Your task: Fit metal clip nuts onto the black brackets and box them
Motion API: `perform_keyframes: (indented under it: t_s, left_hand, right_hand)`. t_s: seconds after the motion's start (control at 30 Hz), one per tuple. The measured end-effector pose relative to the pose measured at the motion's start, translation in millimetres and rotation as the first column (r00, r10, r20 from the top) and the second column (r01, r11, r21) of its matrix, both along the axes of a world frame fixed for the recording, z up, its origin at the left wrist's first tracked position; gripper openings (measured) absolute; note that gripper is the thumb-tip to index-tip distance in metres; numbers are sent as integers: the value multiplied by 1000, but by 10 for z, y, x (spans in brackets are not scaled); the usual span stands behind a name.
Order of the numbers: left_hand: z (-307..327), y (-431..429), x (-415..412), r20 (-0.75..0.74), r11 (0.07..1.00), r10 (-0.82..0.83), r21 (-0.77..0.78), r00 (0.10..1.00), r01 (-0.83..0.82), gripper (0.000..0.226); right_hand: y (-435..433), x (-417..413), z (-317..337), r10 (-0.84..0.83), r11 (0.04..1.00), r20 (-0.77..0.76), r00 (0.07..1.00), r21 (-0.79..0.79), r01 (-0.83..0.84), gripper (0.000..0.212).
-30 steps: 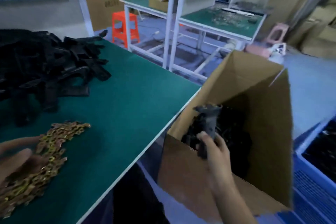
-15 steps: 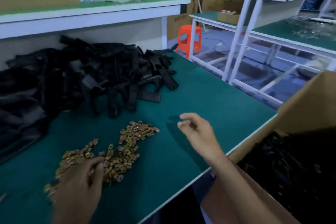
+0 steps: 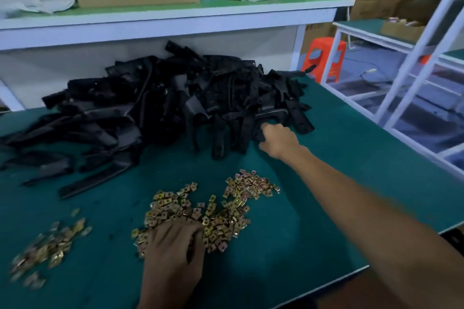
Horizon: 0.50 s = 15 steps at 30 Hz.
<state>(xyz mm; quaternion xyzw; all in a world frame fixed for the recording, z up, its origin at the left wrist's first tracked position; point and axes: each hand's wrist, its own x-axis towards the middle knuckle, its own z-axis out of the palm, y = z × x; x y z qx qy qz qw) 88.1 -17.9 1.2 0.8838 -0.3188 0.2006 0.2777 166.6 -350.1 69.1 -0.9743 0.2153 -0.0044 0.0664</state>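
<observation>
left hand (image 3: 173,246) maybe pinching nuts (image 3: 226,223); right (image 3: 278,140) grips bracket (image 3: 256,135)

My left grip (image 3: 173,248) is bare. I see its back, the ridge of knuckles and the start of the fingers, whose tips are hidden. Below it a short bare stretch of left wrist (image 3: 163,291) shows before the view ends. My right grip (image 3: 278,140) is bare too, small and a little blurred. The right forearm (image 3: 364,208) is bare along its whole length, slim at the wrist and broad where it meets the view's edge. Whether the dark patch (image 3: 454,243) at the lower right is my clothing, I cannot tell.
</observation>
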Motion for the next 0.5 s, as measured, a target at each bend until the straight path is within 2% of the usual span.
perform_keyframes:
  t_s: [0.1,0.23,0.33,0.4,0.43,0.47,0.5]
  left_hand:
    - [-29,14,-3,-8,999,-15,-33,1000,14,29]
    - [-64,49,-9,-19,998,-38,-55,999,37,29]
    - [-52,44,-18,-43,997,-36,-64,998,33,30]
    - [-56,40,-24,-57,998,-28,-63,998,24,30]
    - [-60,44,-29,-72,998,-15,-61,997,11,30]
    - [-63,41,-31,-90,998,3,-63,996,-9,29]
    - [-65,33,-31,-100,997,27,-70,995,-34,24]
  right_hand:
    - [46,4,247,47,991,110,993,-128,-33,25]
    - [74,-54,545,131,924,201,971,-380,-47,42]
    - [3,-105,775,103,914,255,962,-407,10,47]
    - [-104,-167,839,13,964,295,955,-257,67,41]
    - [-125,-227,837,-67,993,326,943,-73,96,41]
    - [-112,-310,806,-169,978,363,916,175,111,42]
    - [-61,-415,735,-281,894,395,875,439,89,43]
